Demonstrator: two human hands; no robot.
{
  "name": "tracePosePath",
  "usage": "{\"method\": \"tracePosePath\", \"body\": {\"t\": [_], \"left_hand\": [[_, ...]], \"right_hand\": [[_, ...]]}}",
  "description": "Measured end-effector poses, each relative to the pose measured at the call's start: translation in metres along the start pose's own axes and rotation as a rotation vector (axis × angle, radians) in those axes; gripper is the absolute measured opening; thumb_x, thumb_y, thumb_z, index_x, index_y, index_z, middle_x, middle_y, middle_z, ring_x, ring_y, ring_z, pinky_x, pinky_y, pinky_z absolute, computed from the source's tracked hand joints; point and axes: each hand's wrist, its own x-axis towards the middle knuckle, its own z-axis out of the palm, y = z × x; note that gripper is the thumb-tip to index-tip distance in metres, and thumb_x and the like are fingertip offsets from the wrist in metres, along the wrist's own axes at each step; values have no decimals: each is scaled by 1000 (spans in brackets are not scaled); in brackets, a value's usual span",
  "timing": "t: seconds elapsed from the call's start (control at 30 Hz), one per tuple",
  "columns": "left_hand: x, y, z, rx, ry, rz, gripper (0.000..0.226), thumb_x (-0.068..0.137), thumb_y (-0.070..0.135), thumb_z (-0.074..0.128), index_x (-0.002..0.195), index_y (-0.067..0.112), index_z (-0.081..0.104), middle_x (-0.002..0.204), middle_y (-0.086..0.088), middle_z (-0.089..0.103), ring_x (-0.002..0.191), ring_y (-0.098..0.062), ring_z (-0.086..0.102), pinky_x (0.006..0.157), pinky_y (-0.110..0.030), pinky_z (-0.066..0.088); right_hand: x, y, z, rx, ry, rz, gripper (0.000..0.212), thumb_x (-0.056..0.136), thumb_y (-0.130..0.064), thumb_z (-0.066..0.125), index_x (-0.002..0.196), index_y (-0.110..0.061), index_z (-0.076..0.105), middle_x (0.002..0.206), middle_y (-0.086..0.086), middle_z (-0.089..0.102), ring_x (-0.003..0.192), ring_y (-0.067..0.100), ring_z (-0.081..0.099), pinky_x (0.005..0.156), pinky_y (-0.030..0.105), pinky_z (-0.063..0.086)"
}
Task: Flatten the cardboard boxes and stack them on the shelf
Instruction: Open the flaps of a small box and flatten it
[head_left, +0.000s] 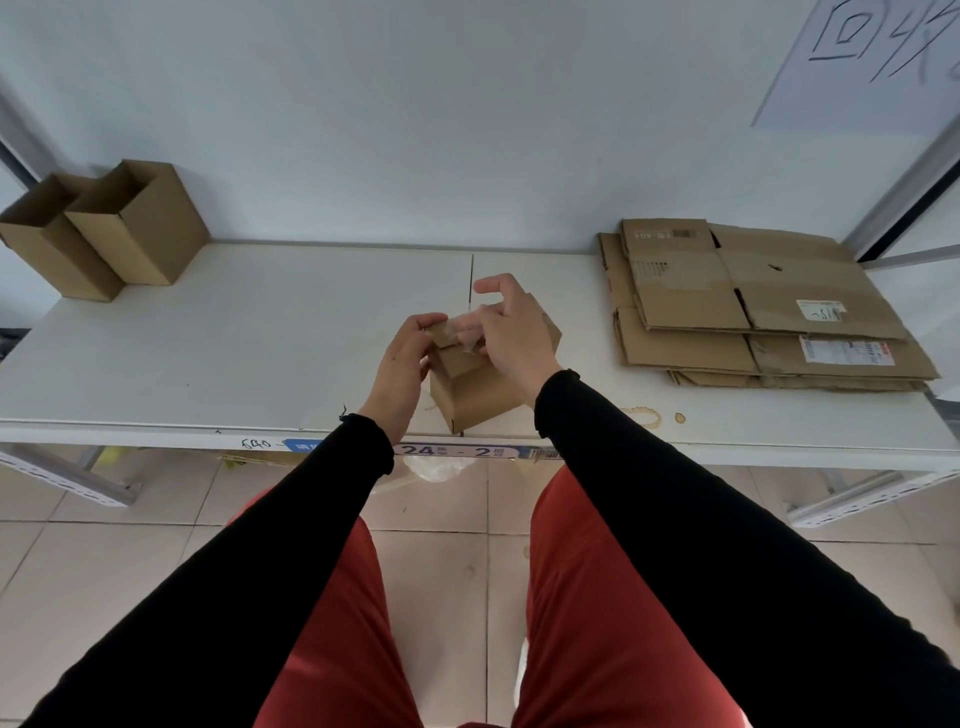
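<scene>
Right now, from the head camera, I have a small cardboard box (475, 395) held over the front of the white shelf (234, 338), near its middle. My left hand (402, 364) grips its left side, fingers curled around the top corner. My right hand (511, 332) comes over the top, fingers pinching what looks like a strip of clear tape (465, 330) on the closed flaps, with the forefinger lifted free.

As I judge it, the step in hand is stripping that tape so the flaps can open and the box fold flat. To do it well I would keep the left grip firm as an anchor and pull the tape low and along the seam, not straight up, so it comes off in one piece and does not tear the flap. Thin cardboard like this will likely buckle if squeezed hard.

On the shelf, a stack of flattened boxes (753, 306) lies at the right end, well apart from my hands; that is where this one should go. Two open boxes (109, 234) stand upright at the far left against the pale wall (415, 130), touching each other. Brown ring stains (647, 415) mark the shelf surface near the front edge. A label strip (452, 450) runs along that edge, and a sheet with handwriting (872, 57) hangs at upper right. Below is a tiled floor (447, 571).
</scene>
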Motion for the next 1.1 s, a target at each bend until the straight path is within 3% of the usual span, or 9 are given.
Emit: {"method": "tracePosePath", "body": {"t": [0.17, 0.3, 0.43, 0.57, 0.7, 0.77, 0.87, 1.0, 1.1], "left_hand": [[-2, -8, 4, 78, -24, 48, 29, 99, 38, 54, 126, 31, 54, 119, -2, 62, 100, -10, 58, 90, -30, 46], [-1, -6, 6, 108, 13, 72, 25, 103, 22, 47, 128, 21, 52, 113, 3, 59, 94, -7, 54, 84, -21, 44], [2, -1, 13, 185, 50, 85, 27, 102, 14, 45, 128, 19, 52, 107, 7, 58, 89, -5, 53, 74, -12, 42], [4, 1, 11, 232, 53, 111, 30, 100, 11, 43, 125, 25, 53, 95, 5, 55, 81, -9, 50, 69, -20, 41], [6, 2, 13, 357, 54, 226, 30, 99, 9, 42, 116, 25, 61, 116, 1, 57, 98, -5, 55, 84, -23, 43], [6, -2, 13, 455, 68, 316, 28, 101, 11, 43, 113, 21, 66, 123, 1, 53, 108, -1, 53, 94, -25, 44], [5, -3, 9, 661, 48, 475, 32, 101, 15, 41, 116, 17, 69, 136, -2, 51, 125, -14, 47, 103, -28, 40], [-3, 7, 6, 839, -22, 523, 39, 96, 24, 41, 123, 17, 68, 134, 2, 58, 125, -19, 45, 104, -35, 41], [-4, 8, 6, 908, -76, 491, 48, 91, 50, 56, 128, 20, 63, 139, 4, 51, 130, -18, 40, 107, -31, 37]], "right_hand": [[-2, 1, -3, 79, 9, 6, 28, 98, -11, 44, 121, -22, 55, 93, 11, 75, 79, 20, 74, 84, 42, 60], [-1, -2, -22, 591, 214, 190, 30, 100, 1, 35, 124, -10, 50, 96, 21, 71, 70, 22, 64, 61, 31, 57], [-2, 0, -28, 845, 346, 244, 26, 101, 3, 37, 115, -9, 55, 91, 18, 70, 68, 20, 63, 69, 33, 59], [1, 1, -39, 1084, 471, 264, 30, 98, 10, 38, 96, -8, 62, 90, 15, 66, 76, 22, 61, 86, 40, 61], [-1, 9, -42, 618, 235, 134, 32, 98, 3, 40, 91, -13, 68, 101, 6, 68, 97, 17, 64, 100, 33, 55], [-9, 10, -43, 182, 65, -13, 27, 99, -9, 44, 103, -17, 70, 109, 0, 70, 102, 11, 64, 95, 25, 50], [-12, 10, -52, -354, -160, -215, 35, 99, -25, 51, 133, -20, 59, 126, -6, 64, 109, 7, 57, 95, 22, 42], [0, 17, -63, -728, -112, -400, 40, 96, -31, 51, 135, -25, 55, 126, -8, 67, 121, 12, 51, 104, 38, 43], [5, 21, -66, -829, -156, -457, 33, 100, -26, 55, 132, -25, 63, 130, -1, 60, 124, 20, 45, 103, 35, 43]]}}
